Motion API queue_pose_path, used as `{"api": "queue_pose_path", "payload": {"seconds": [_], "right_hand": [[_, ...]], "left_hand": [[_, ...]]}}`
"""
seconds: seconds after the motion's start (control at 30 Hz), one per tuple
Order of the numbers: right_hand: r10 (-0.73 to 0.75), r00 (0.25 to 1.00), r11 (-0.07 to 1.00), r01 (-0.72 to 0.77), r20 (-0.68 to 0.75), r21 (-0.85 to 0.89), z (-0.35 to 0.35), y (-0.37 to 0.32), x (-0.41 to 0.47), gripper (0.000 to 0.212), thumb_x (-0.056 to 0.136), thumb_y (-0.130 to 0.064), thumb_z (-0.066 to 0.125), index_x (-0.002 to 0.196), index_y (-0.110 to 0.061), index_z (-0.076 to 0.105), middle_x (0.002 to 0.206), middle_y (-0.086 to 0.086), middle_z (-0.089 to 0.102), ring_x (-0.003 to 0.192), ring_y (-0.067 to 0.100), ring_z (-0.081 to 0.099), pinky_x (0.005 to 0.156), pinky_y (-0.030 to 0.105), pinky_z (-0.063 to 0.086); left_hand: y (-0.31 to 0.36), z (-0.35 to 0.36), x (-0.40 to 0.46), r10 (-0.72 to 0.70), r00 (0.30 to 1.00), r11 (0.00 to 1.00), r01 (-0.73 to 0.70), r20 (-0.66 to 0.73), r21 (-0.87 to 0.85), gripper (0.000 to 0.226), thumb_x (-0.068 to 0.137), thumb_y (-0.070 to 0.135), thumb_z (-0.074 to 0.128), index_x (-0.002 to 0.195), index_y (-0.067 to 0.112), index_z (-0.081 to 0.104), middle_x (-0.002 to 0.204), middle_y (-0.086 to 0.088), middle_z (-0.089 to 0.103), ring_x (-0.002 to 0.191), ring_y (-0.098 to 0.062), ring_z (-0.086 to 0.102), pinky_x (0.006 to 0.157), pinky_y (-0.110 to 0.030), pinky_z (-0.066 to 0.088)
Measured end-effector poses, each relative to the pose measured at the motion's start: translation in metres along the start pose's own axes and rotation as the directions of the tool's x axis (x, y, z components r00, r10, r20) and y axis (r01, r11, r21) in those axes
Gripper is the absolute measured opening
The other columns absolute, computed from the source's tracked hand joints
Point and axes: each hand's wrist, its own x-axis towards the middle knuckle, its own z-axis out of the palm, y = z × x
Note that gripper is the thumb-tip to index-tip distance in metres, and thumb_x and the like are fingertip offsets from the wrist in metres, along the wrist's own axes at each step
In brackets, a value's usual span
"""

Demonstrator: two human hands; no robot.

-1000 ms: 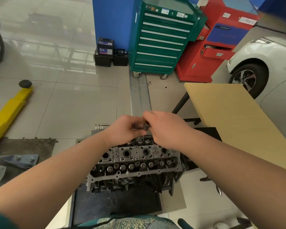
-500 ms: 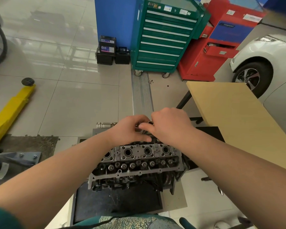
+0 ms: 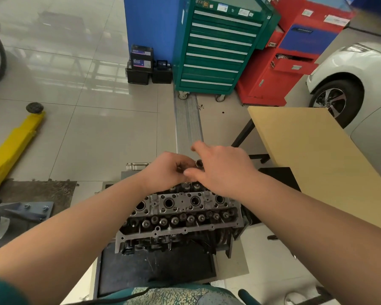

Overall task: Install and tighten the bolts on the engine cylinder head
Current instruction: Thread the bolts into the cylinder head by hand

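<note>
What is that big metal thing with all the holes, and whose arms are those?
The arms belong to a person wearing a camera on their head, so you see what they see, looking down. The metal block is an engine cylinder head, part of a car's motor, sitting on a dark work stand. The left hand and right hand meet above its far edge, holding a small round metal part, probably a bolt. Behind stand a green tool cabinet and a white car.

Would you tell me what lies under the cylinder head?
The cylinder head sits on a dark mat over a grey stand; whatever is directly beneath the head is hidden.
</note>
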Motion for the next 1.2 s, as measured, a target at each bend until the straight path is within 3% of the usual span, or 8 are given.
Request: {"api": "queue_pose_path", "payload": {"seconds": [0.13, 0.33, 0.53, 0.67, 0.83, 0.97, 1.03, 1.2], "right_hand": [[-0.089, 0.994, 0.996, 0.09, 0.064, -0.006, -0.004, 0.001, -0.002, 0.021, 0.1, -0.027, 0.06, 0.115, -0.021, 0.048, 0.096, 0.0, 0.062, 0.078, 0.026, 0.058, 0.061, 0.038, 0.044], [0.026, 1.0, 0.992, -0.025, 0.012, -0.121, 0.001, -0.008, 0.004, 0.062, 0.099, -0.075, 0.034, 0.109, -0.02, 0.059, 0.072, -0.004, 0.043, 0.073, 0.024, 0.051, 0.056, 0.035, 0.032], [-0.092, 0.994, 0.995, 0.094, 0.066, -0.024, -0.003, -0.001, 0.002, 0.026, 0.103, -0.05, 0.052, 0.108, -0.024, 0.051, 0.089, -0.002, 0.058, 0.082, 0.025, 0.06, 0.06, 0.037, 0.04], [0.014, 0.999, 0.99, -0.009, 0.036, -0.139, 0.0, -0.007, 0.005, 0.057, 0.094, -0.082, 0.033, 0.087, -0.027, 0.05, 0.069, -0.004, 0.044, 0.069, 0.024, 0.048, 0.052, 0.033, 0.028], [-0.067, 0.994, 0.985, 0.053, 0.082, 0.165, -0.004, 0.002, 0.0, 0.029, 0.1, -0.045, 0.061, 0.122, -0.027, 0.054, 0.099, -0.003, 0.064, 0.094, 0.025, 0.064, 0.071, 0.04, 0.054], [0.034, 0.999, 0.998, -0.032, 0.035, -0.056, -0.002, 0.0, 0.004, 0.052, 0.094, -0.078, 0.044, 0.091, -0.026, 0.053, 0.071, -0.006, 0.044, 0.076, 0.023, 0.055, 0.058, 0.035, 0.038], [0.014, 1.0, 0.999, -0.015, 0.024, 0.03, -0.002, -0.003, 0.004, 0.06, 0.088, -0.082, 0.048, 0.109, -0.026, 0.056, 0.086, -0.003, 0.059, 0.085, 0.025, 0.061, 0.065, 0.039, 0.05], [-0.108, 0.986, 0.981, 0.086, 0.125, 0.172, -0.001, -0.003, 0.004, 0.024, 0.1, -0.04, 0.062, 0.116, -0.022, 0.061, 0.102, -0.004, 0.055, 0.1, 0.025, 0.061, 0.077, 0.04, 0.051]], "left_hand": [[0.0, -0.002, 0.0, -0.026, 0.995, 0.998, 0.03, 0.101, -0.046, 0.026, 0.093, 0.013, 0.078, 0.103, 0.037, 0.071, 0.092, 0.018, 0.076, 0.087, 0.0, 0.072, 0.082, -0.014, 0.053], [-0.004, 0.003, 0.0, -0.01, 0.998, 1.0, 0.008, -0.062, -0.03, 0.022, 0.08, 0.02, 0.088, 0.086, 0.033, 0.071, 0.08, 0.013, 0.073, 0.071, -0.004, 0.065, 0.063, -0.018, 0.05], [-0.002, -0.004, -0.002, -0.025, 0.995, 0.998, 0.031, 0.095, -0.057, 0.026, 0.09, 0.02, 0.084, 0.091, 0.043, 0.071, 0.086, 0.007, 0.077, 0.078, -0.002, 0.069, 0.076, -0.019, 0.055], [0.002, 0.0, -0.002, -0.012, 0.999, 0.999, 0.014, 0.043, -0.029, 0.029, 0.078, 0.026, 0.088, 0.083, 0.046, 0.067, 0.082, 0.022, 0.071, 0.075, 0.001, 0.065, 0.068, -0.014, 0.049], [0.001, -0.006, 0.001, -0.033, 0.999, 0.999, 0.033, 0.026, 0.006, 0.019, 0.087, 0.021, 0.085, 0.089, 0.035, 0.073, 0.079, 0.004, 0.076, 0.071, -0.01, 0.068, 0.072, -0.032, 0.058], [0.001, -0.004, -0.003, -0.038, 0.994, 0.999, 0.041, 0.101, -0.026, 0.032, 0.081, 0.027, 0.091, 0.09, 0.05, 0.07, 0.086, 0.021, 0.075, 0.082, 0.0, 0.07, 0.077, -0.018, 0.053], [-0.002, 0.0, -0.002, -0.048, 0.999, 0.999, 0.048, 0.01, 0.001, 0.026, 0.077, 0.023, 0.092, 0.09, 0.037, 0.073, 0.085, 0.013, 0.076, 0.081, -0.005, 0.071, 0.076, -0.026, 0.057], [-0.006, 0.0, -0.001, -0.013, 0.999, 1.0, 0.014, 0.045, -0.014, 0.021, 0.085, 0.021, 0.087, 0.09, 0.039, 0.076, 0.091, 0.013, 0.08, 0.086, -0.006, 0.076, 0.083, -0.029, 0.06]]}}
